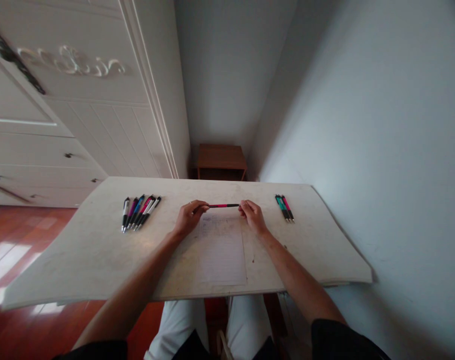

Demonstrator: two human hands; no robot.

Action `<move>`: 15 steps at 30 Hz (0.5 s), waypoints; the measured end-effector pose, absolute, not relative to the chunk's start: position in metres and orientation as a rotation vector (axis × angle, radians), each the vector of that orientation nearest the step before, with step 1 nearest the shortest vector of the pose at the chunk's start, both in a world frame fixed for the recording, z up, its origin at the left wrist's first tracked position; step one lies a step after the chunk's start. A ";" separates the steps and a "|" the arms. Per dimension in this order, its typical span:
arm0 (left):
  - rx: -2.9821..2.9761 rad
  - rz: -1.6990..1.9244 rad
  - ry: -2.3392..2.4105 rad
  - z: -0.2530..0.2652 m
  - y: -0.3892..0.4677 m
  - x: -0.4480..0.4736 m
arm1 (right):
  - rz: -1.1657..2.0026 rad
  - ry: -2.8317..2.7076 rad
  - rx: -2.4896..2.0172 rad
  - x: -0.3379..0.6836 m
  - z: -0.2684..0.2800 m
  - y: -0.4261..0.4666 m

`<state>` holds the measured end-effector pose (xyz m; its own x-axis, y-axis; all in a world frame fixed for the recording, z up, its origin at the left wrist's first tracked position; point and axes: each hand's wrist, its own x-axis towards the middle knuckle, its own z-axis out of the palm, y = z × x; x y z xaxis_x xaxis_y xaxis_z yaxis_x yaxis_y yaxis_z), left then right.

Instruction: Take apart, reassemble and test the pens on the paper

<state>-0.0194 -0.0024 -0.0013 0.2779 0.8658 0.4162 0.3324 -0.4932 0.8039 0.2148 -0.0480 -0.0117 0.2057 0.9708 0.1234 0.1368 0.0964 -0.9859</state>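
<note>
Grey walls (381,125) and a white cabinet (110,120) enclose the room, a low brown table (221,155) standing in the upper middle of the frame; below it, a pale counter (310,250) spans the picture. The work looks partway through: a larger pen cluster (140,212) lies at the left of the counter, a smaller pen group (285,208) at the right, and one pen is in hand. Which group, if either, is finished with cannot be told.

That red-and-black pen (221,206) lies level near the frame's centre, between the hands: the left hand (191,216) pinches its left end, the right hand (253,216) its right end. It sits just above the far edge of a sheet of paper (223,260) bearing faint marks.
</note>
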 end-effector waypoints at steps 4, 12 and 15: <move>1.997 1.173 1.102 -0.002 -0.003 -0.021 | 0.917 -1.205 -1.300 0.214 -0.012 -0.049; 1.955 1.061 1.102 -0.008 -0.001 -0.022 | 0.916 -1.210 -1.293 0.214 -0.010 -0.049; 1.960 1.095 1.045 -0.008 -0.002 -0.020 | 0.915 -1.209 -1.294 0.214 -0.010 -0.049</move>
<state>-0.0202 -0.0025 -0.0085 0.3326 0.8697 0.3648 0.3238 -0.4686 0.8219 0.2142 -0.0494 -0.0099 0.1841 0.9739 0.1330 0.1365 0.1086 -0.9847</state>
